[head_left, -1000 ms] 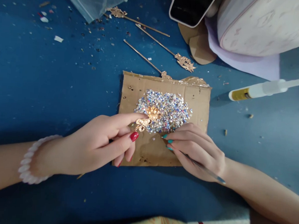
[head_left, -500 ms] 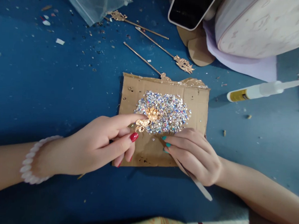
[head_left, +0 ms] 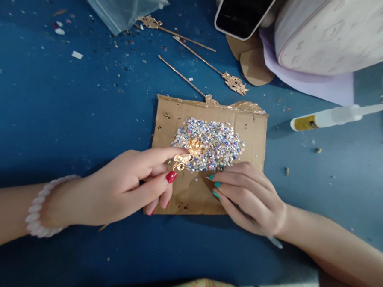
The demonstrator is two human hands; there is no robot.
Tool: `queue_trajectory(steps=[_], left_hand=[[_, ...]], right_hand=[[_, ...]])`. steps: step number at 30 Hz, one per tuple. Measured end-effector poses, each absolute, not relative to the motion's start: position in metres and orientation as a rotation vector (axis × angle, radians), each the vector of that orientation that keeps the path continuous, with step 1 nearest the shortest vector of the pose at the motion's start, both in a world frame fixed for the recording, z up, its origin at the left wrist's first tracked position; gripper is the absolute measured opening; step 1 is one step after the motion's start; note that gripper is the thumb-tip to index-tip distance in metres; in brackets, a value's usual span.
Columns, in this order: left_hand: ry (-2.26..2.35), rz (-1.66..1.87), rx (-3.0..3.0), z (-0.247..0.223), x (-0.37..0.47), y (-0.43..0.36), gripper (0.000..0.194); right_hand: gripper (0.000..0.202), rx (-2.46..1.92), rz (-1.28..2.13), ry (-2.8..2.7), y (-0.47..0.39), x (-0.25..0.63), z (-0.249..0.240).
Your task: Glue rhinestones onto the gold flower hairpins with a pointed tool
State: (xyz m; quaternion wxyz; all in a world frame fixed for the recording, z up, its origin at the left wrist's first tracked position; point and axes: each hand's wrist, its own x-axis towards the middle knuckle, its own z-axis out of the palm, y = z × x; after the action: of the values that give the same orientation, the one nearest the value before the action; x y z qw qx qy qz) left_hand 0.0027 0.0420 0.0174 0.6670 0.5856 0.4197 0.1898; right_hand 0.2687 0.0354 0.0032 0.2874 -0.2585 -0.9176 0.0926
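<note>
My left hand [head_left: 134, 187] pinches a gold hairpin [head_left: 196, 148] between finger and thumb. Its flower-shaped head hangs over a pile of small glittering chips [head_left: 214, 134] in white, blue and silver; the stem passes under my hand. The chips lie on a piece of brown cardboard [head_left: 195, 195]. My right hand [head_left: 256, 198] is closed on a slim, pale tool [head_left: 274, 241], its narrow tip just below the pile and its blunt end sticking out past the palm. I cannot make out its exact kind, since the fingers cover most of it.
Several more gold hairpins [head_left: 235, 83] lie beyond the cardboard. A clear plastic bag [head_left: 121, 7], a phone [head_left: 245, 13] and a white case [head_left: 338, 35] stand at the back. To the right lies a white bottle with a yellow label [head_left: 308, 122]. Scraps dot the blue table [head_left: 67, 124].
The tool in my right hand has turned, its rear end shifting right and slightly up. The fingers have adjusted around it. My left hand and the hairpin stay nearly still.
</note>
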Motion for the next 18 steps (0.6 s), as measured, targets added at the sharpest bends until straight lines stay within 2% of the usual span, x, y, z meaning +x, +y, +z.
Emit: queue_trajectory(steps=[10, 18], left_hand=[[0.968, 0.407, 1.3, 0.0193, 0.0031, 0.042, 0.043], [0.979, 0.4, 1.307, 0.0206, 0.0037, 0.0423, 0.043]], right_hand=[[0.012, -0.784, 0.586, -2.302, 0.0352, 0.2693, 0.0004], [0.012, -0.772, 0.6, -2.325, 0.0337, 0.2689, 0.0032]])
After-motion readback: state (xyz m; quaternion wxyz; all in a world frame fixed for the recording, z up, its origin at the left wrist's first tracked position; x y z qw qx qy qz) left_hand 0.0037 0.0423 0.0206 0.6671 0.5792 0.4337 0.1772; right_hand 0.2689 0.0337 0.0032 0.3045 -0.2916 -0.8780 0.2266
